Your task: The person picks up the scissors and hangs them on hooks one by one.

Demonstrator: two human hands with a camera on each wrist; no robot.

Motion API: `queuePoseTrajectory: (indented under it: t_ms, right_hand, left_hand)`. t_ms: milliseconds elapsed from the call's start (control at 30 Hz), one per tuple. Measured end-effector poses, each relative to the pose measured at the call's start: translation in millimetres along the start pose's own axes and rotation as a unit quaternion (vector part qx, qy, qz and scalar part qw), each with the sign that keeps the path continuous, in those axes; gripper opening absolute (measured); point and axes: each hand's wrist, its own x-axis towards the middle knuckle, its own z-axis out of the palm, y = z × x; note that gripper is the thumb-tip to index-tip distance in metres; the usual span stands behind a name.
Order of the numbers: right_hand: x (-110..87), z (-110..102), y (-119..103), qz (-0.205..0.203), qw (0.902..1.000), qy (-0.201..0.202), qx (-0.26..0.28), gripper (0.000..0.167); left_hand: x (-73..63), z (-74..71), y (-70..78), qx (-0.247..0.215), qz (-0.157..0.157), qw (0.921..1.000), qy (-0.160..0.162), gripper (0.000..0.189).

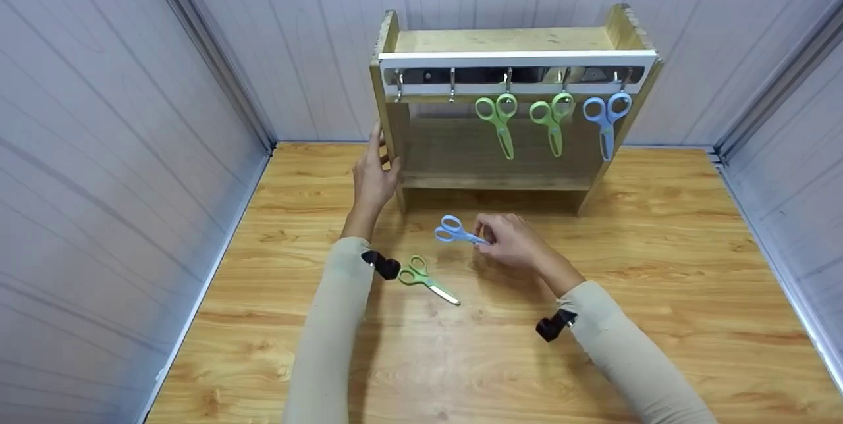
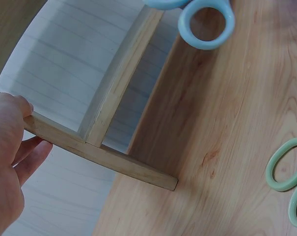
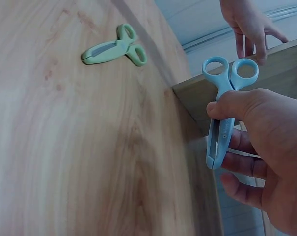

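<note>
Three pale walls (image 1: 329,101) stand behind and beside one wooden rack (image 1: 487,182). The rack sits on one wood-grain tabletop (image 1: 672,233). Across the top of the rack's front goes one white hook rail (image 1: 481,75).

Two tan sleeves (image 1: 329,318) reach in toward the front of the rack. The left hand (image 1: 374,177) grips the rack's left side board, with fingers on both faces of it. The right hand (image 1: 510,236) is in front of the rack, pinching the held blue scissors (image 1: 461,234) by the blades between thumb and fingers. The two loops point to the rack's left side, and the blades go back into the hand. Their long line runs mostly along the rack's front, a bit slanted, loops nearer the rack.

There are five scissors in all: three green, two blue. One, the loose green scissors (image 1: 421,276), lies flat before the rack's left part, loops toward the rack, tip slanting away to the right. Two hanging green scissors (image 1: 500,126) and one hanging blue scissors (image 1: 606,128) dangle on the rack's right part, loops up, tips down.

Two black wrist cameras (image 1: 552,326) sit in front of the rack. Five metal hooks (image 1: 452,85) line its rail.
</note>
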Motion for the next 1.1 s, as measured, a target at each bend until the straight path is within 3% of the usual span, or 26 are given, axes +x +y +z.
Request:
queuePoseTrajectory:
  t_ms: [267, 1100]
  right_hand:
    - [2.5, -11.1, -6.7, -0.004, 0.9999, 0.011, 0.002, 0.009]
    - [9.1, -41.5, -22.3, -0.008, 0.9979, 0.064, 0.012, 0.012]
  left_hand:
    - [0.0, -0.1, 0.4, 0.018, -0.002, 0.9998, 0.004, 0.076]
    - [0.0, 0.5, -0.6, 0.011, -0.004, 0.9999, 0.004, 0.076]
